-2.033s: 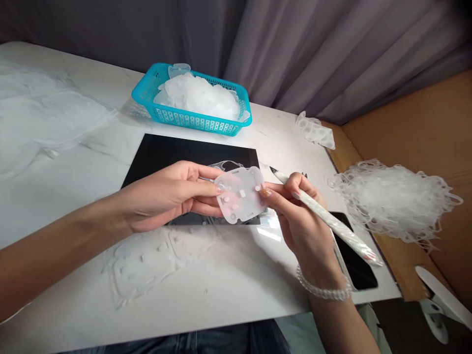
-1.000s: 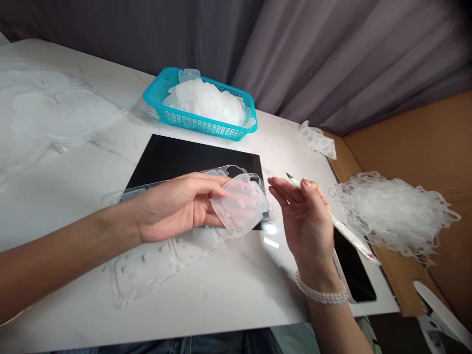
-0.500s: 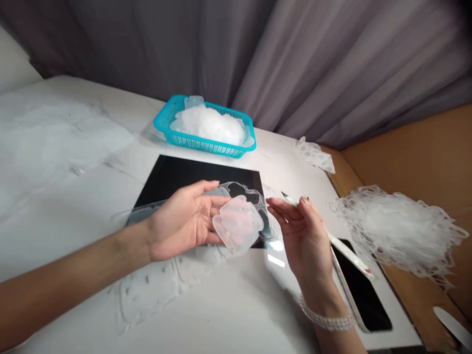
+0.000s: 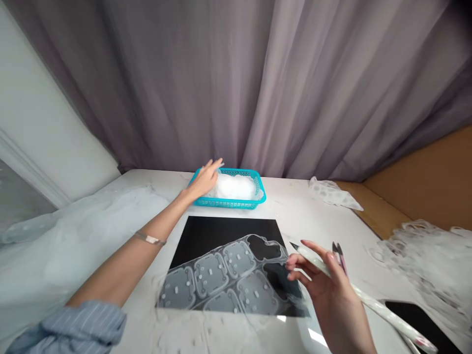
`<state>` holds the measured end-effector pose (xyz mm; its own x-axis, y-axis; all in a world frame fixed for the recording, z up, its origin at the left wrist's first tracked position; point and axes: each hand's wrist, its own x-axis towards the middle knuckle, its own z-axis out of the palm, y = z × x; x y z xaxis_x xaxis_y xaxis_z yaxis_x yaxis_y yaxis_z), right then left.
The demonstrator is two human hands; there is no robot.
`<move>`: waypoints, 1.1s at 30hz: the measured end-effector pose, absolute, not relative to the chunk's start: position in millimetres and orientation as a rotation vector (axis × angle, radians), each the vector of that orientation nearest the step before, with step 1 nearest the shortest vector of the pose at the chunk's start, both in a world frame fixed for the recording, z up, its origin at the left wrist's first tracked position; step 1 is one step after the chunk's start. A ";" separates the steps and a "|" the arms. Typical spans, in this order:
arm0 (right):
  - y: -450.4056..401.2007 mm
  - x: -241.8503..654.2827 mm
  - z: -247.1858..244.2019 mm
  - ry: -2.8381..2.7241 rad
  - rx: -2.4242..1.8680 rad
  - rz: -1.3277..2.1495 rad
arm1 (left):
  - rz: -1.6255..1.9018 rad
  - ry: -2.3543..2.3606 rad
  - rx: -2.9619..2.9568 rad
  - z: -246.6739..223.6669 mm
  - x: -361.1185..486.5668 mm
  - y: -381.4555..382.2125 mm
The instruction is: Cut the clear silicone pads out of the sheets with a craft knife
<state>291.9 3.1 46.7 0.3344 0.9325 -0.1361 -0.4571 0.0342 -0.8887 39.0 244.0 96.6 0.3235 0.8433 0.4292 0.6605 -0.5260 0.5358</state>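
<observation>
A grey curtain (image 4: 184, 88) hangs behind the white table (image 4: 295, 211), and a brown box (image 4: 424, 172) stands along the right side. A heap of clear film (image 4: 73, 250) covers the table's left part. In the middle lies a black mat (image 4: 206, 231), and across it a clear sheet (image 4: 210, 273), which runs past the near edge onto the table; raised panels with small pegs cover it, and two gaps at its far right end show the black beneath. Looped scraps (image 4: 438, 270) are piled at the right. The blue basket (image 4: 228, 203) sits behind the mat, near the curtain, filled with a mound of whitish pieces (image 4: 236, 187). The left hand (image 4: 204, 181) is over the basket's left end, fingers pointing up and away; a pale sliver (image 4: 221, 164) shows at the tips, but I cannot tell whether they pinch it. The right hand (image 4: 334, 290), just right of the sheet, has its fingers loosely curled and apart, with the white pen (image 4: 376, 304) lying between thumb and fingers, dark tip toward the mat. A dark phone (image 4: 424, 319) lies beneath the pen's rear end.
</observation>
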 end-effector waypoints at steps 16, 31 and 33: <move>22.5 305.9 20.4 -1.293 -1.546 0.715 | 0.537 0.988 2.597 27.6 6.8 59.6; 119.3 295.8 26.8 -1.483 -1.508 0.462 | 0.567 1.202 2.786 -13.5 43.0 34.5; 109.3 290.7 31.7 -1.413 -1.545 0.422 | 0.568 1.198 2.765 -13.8 38.9 35.7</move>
